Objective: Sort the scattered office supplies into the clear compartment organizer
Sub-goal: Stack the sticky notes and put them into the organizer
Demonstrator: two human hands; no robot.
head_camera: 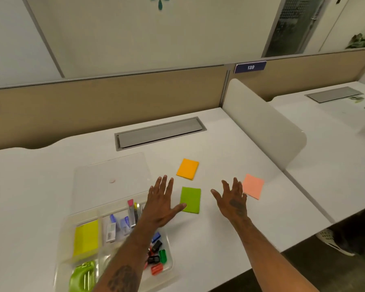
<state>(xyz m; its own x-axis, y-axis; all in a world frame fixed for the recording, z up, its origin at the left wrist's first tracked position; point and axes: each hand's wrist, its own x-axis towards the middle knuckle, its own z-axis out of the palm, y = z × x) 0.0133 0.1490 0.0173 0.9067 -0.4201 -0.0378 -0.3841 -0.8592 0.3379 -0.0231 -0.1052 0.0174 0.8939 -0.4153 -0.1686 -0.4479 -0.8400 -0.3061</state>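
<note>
Left hand [160, 204], centre of frame: palm down, fingers straight and spread, holding nothing. Thumb tip at the left edge of the green pad [190, 200]; contact not resolvable. Right hand [233, 202], right of centre: likewise flat, spread and empty, fingertips just beside the pink pad [252, 186]. Resting on the table [219, 245] or hovering above it: cannot tell. Probable reading: both hands opened for reach, one pad within range of each, no grasp yet made.

Between the hands, green pad lying flat. Above it in the frame, orange pad [187, 169], apart from both hands. Three loose pads in all, the only unsorted supplies visible.

Lower left of frame, partly under the left forearm: clear compartment organizer [60, 239]. Yellow pad [85, 238] in a compartment at its left side, hence a likely destination for the loose pads, like with like. Middle section: small boxes and tubes [122, 224], stood close together. Right section: small coloured clips [156, 257], exact type unclear. Bottom-left corner: glossy green item [82, 277], too blurred to name.

Above the organizer, clear lid [112, 178] lying flat, presumably laid back to leave every compartment open from above; hinge not resolvable.

Judged stage: late, pads remaining.
</note>
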